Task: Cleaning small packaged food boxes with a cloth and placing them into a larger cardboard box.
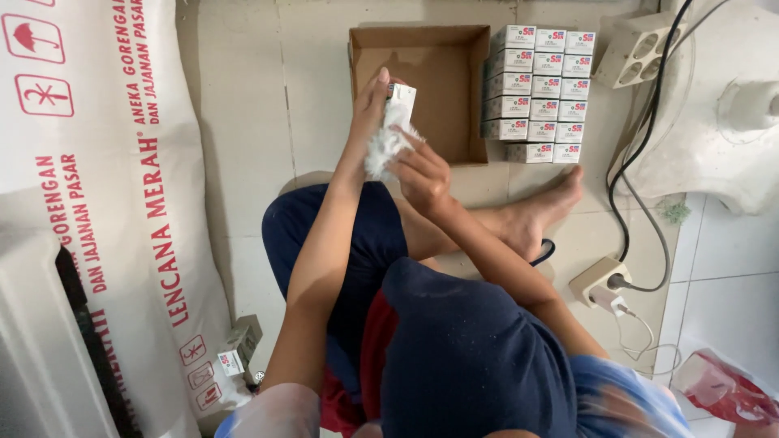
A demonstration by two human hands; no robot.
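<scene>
A white sack [105, 186], power strip [633, 49], and wall adapter [599, 280] lie around.

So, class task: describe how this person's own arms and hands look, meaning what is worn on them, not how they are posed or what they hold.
Both arms are bare from the upper arm down. The left hand and right hand wear no gloves, and no rings, watch or bracelet can be seen. Short pale sleeves show at the shoulders near the bottom edge, the right one looking light blue, though both are blurred.
</scene>
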